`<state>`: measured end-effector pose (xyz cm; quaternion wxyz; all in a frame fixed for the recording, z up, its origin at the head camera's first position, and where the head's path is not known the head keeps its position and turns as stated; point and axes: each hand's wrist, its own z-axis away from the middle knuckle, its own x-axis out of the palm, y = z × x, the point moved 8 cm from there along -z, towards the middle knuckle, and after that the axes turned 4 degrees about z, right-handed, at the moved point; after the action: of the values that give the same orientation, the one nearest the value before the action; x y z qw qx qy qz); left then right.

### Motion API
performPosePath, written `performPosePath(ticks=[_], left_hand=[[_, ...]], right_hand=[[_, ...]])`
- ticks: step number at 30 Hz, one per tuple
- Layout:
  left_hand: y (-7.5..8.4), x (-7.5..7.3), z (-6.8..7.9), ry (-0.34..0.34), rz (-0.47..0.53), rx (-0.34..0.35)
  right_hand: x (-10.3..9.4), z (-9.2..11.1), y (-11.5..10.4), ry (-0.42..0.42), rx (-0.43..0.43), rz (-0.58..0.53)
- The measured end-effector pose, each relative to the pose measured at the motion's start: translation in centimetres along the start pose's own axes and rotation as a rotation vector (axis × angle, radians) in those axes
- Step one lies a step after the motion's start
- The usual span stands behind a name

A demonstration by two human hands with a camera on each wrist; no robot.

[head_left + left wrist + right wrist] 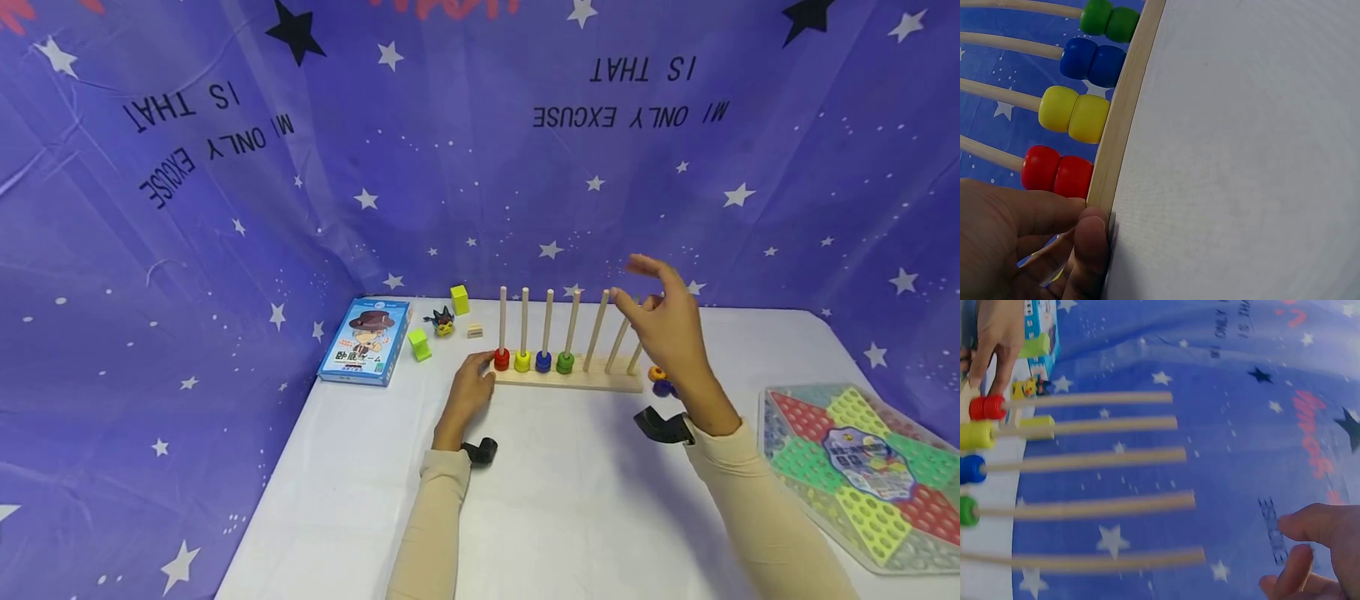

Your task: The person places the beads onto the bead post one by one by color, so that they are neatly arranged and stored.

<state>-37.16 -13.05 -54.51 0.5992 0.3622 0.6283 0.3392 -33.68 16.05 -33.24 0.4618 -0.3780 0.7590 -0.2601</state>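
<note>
A wooden bead rack (570, 380) stands across the far part of the table, with a row of upright pegs. Red beads (1058, 172), yellow beads (1074, 114), blue beads (1093, 62) and green beads (1110, 20) sit in pairs at the foot of the left-hand pegs. My left hand (470, 387) pinches the rack's left end between thumb and fingers, close to the red beads. Raised near the tops of the right-hand pegs, my right hand (666, 325) holds nothing, its thumb and fingers apart. Loose orange (657, 374) and dark blue beads (663, 388) lie past the rack's right end, partly behind that hand.
At the far left lies a blue game box (367, 342). Green blocks (420, 344), a small figure (442, 322) and a little wooden piece (476, 331) stand between it and the rack. A star-patterned game board (870, 467) lies at the right. Purple cloth (465, 167) hangs behind.
</note>
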Motion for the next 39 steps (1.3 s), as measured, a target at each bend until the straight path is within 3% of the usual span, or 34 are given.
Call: performPosePath(ticks=[5,10,16,20,28,33,36,39], left_hand=[[0.1,0.0,-0.1,-0.003,0.005,0.003],[0.3,-0.1,0.1,-0.004,-0.011,0.005],[0.7,-0.5,0.3,0.012,-0.022,0.024],[0.7,-0.4,0.3,0.010,-0.020,0.023],[0.3,0.1,0.5,-0.002,-0.002,0.008],[0.4,0.0,0.6,0.002,0.009,0.013],[0.4,0.0,0.5,0.002,0.012,0.024],[0.6,-0.1,0.4,0.006,0.014,0.032]], right_hand=[[-3.7,1.2,3.6,0.093,0.062,0.037],[-5.3,3.7,10.7,0.085,0.245,0.121],[-3.3,7.8,19.5,-0.076,0.404,0.153],[-1.2,9.8,22.6,-0.178,0.449,0.129],[0.1,10.7,24.0,-0.175,0.407,0.221],[-0.3,11.0,24.1,-0.163,0.442,0.196],[-1.4,10.6,23.2,-0.134,0.452,0.184],[-2.9,9.1,20.9,-0.069,0.421,0.183]])
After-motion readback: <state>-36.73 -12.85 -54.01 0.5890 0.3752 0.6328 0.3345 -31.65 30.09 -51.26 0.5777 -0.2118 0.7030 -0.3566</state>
